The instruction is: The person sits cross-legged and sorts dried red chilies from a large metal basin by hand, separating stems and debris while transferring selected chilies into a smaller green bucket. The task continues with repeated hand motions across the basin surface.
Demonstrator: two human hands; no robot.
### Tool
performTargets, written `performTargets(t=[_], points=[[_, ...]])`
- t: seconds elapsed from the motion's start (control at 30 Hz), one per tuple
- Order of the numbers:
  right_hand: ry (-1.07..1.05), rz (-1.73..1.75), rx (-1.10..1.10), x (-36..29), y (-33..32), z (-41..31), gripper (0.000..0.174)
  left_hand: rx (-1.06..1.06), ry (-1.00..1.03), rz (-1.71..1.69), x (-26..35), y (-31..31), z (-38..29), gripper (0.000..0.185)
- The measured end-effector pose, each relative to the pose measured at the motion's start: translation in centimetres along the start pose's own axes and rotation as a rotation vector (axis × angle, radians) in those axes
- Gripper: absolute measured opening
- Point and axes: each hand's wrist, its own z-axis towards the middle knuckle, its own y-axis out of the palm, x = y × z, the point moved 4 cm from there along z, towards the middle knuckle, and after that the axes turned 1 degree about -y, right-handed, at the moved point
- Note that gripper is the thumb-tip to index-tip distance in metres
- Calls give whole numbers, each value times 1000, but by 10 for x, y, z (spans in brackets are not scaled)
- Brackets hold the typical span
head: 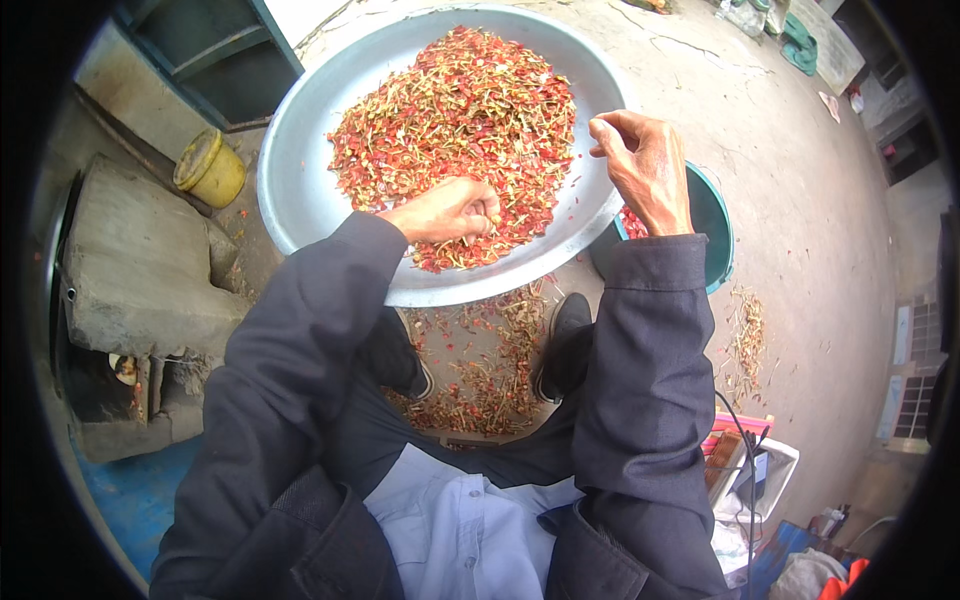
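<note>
A wide metal basin (307, 187) holds a heap of chopped dried red chillies (465, 112) mixed with pale stems. At the heap's near side, my left hand (450, 211) rests with curled fingers; a small yellowish bit shows by its fingertips, but whether it is gripped I cannot tell. My right hand (641, 161) is raised over the basin's right rim, thumb against the bent index finger; anything pinched there is too small to make out. Partly under that hand and forearm stands a green bucket (712, 217) with red chilli pieces inside.
Stems and red bits (487, 382) litter the floor between my shoes, with another small pile (748, 330) at the right. A yellow lidded bucket (214, 169) and a concrete block structure (142, 255) are at the left. A white container (776, 480) with a black cable stands lower right.
</note>
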Motion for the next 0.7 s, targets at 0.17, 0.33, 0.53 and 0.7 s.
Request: performTargets(t=[0.17, 0.33, 0.53, 0.7], points=[[-19, -50, -19, -1, -1, 0, 29, -3, -14, -387, 23, -16, -9, 11], [-47, -49, -6, -2, -1, -1, 29, 14, 86, -603, 52, -22, -23, 20], [-45, -41, -14, -1, 0, -1, 30, -168, 91, -582, 89, -9, -44, 15], [-41, -36, -33, -2, 1, -1, 31, -481, 41, -521, 110, 30, -64, 20]])
